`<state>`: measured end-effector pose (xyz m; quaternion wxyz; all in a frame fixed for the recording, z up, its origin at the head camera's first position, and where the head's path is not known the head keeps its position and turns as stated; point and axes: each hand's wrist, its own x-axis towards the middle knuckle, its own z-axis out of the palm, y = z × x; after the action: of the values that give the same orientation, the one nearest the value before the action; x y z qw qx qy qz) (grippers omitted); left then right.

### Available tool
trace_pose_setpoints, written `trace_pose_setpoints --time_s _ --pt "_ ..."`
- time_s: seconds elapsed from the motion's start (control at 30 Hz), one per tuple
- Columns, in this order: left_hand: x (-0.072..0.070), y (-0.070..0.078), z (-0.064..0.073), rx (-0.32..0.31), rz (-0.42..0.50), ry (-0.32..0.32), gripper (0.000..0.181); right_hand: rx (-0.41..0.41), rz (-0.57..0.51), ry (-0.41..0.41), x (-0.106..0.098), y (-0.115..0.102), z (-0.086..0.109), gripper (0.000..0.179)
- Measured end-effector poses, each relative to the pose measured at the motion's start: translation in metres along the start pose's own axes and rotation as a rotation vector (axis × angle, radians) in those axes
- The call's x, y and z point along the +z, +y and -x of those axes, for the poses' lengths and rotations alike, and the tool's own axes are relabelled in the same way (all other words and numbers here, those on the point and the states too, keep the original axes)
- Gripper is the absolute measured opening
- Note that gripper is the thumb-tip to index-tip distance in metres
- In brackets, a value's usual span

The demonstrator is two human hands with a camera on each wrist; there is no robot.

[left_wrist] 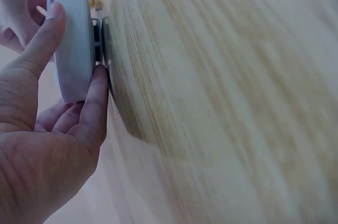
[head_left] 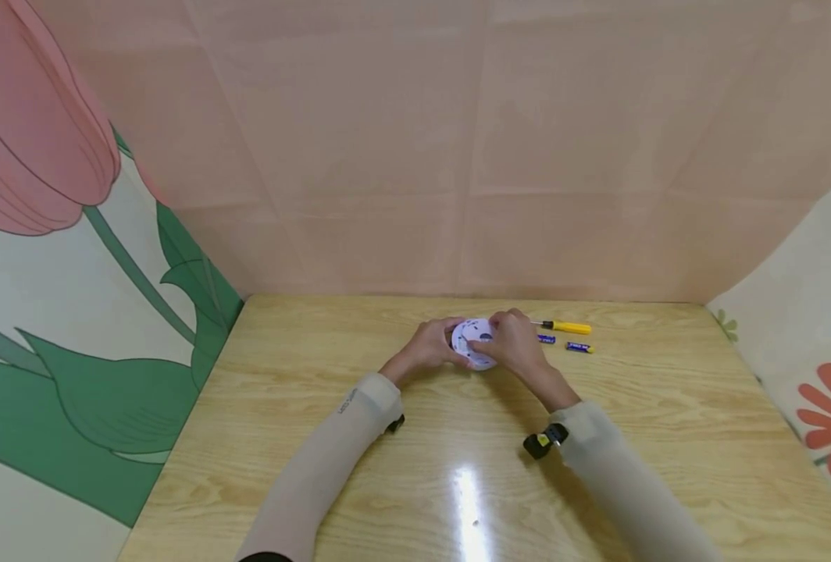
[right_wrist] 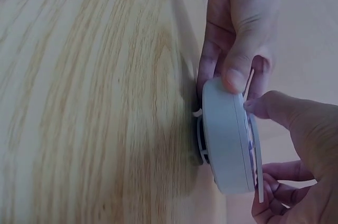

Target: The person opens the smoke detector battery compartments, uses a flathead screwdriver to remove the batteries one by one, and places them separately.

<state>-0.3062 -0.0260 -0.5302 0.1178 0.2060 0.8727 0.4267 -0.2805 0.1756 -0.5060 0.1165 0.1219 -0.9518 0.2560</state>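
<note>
A round white device (head_left: pixel 473 340), shaped like a smoke detector, is held a little above the wooden table, its black underside facing down. My left hand (head_left: pixel 432 344) grips the thick white body (right_wrist: pixel 226 134), thumb on the upper rim and fingers around the side and below. At its far right edge, my right hand (head_left: pixel 518 343) pinches a thin white plate (right_wrist: pixel 257 163) on the top face. A narrow gap shows between plate and body in the right wrist view. In the left wrist view, the body (left_wrist: pixel 75 47) hides most of the right hand.
Right of the hands lies a screwdriver (head_left: pixel 570 328) with a yellow handle, its shaft pointing toward the right hand. Two blue-and-yellow batteries lie nearer me, one battery (head_left: pixel 579 347) apart and another battery (head_left: pixel 547 339) beside the right hand. A pink cloth backdrop (head_left: pixel 458 156) rises behind the table.
</note>
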Motion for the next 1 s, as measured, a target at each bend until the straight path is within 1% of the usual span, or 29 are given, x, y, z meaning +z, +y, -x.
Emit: trace_pose_setpoints --time_s 0.17,0.3,0.43,0.73,0.87,1.0 --pt "-0.001 0.002 0.0 0.002 -0.011 -0.002 0.093 0.012 0.027 0.015 0.002 -0.003 0.0 0.06" --pt "0.0 0.002 0.001 0.009 -0.013 -0.005 0.091 0.04 0.029 0.015 0.003 -0.006 0.0 0.061" --pt "0.0 0.002 0.002 0.011 -0.012 0.002 0.091 0.047 0.039 0.014 0.003 -0.009 0.001 0.06" --pt "0.0 0.003 0.002 0.006 -0.032 0.008 0.091 0.072 0.099 -0.011 0.004 -0.012 -0.001 0.062" --pt "0.002 0.001 0.001 0.018 -0.038 0.015 0.09 0.08 0.056 -0.014 0.001 -0.01 -0.001 0.062" --pt "0.002 0.001 -0.001 0.031 -0.054 0.03 0.09 0.1 -0.031 -0.015 -0.005 -0.004 -0.001 0.055"
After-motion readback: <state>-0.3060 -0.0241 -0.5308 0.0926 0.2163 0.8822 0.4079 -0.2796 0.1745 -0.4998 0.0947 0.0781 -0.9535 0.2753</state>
